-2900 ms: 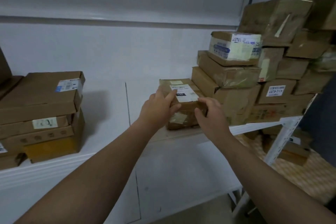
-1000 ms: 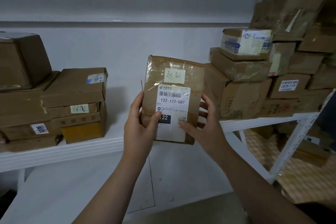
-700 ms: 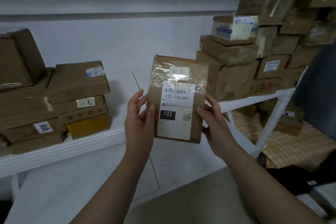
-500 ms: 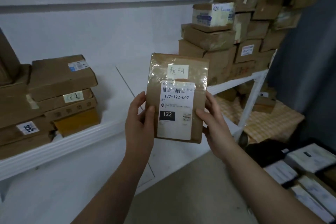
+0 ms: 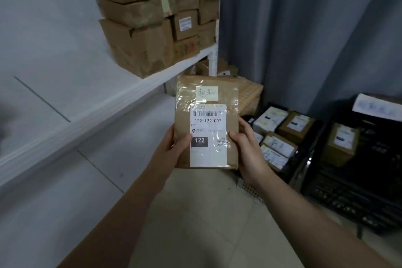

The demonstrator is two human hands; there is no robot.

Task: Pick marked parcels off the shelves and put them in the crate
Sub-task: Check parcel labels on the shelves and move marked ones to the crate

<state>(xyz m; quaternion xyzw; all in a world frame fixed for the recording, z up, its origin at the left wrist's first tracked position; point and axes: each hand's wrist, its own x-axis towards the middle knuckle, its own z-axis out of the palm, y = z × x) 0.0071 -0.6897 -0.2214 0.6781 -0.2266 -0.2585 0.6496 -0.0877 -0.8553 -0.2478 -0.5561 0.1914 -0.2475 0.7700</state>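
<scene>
I hold a flat brown parcel (image 5: 206,102) upright in front of me, above the floor. It carries a white label reading 122-122-C07 and a small yellow handwritten note near its top. My left hand (image 5: 171,148) grips its lower left edge with the thumb across the label. My right hand (image 5: 248,146) grips the lower right edge. Low on the right stands a black crate (image 5: 315,130) holding several labelled parcels. A second black crate (image 5: 348,198) beside it holds one brown box.
The white shelf (image 5: 104,106) runs along the left with a stack of brown boxes (image 5: 152,28) at its end by the white post. A grey curtain (image 5: 304,28) hangs behind the crates. A checked-wrap parcel (image 5: 252,95) lies under the shelf. Pale floor tiles lie below.
The parcel came off the shelf into both hands, label towards me. My view has swung right and down, so the crates on the floor now show and the left stack of boxes is gone.
</scene>
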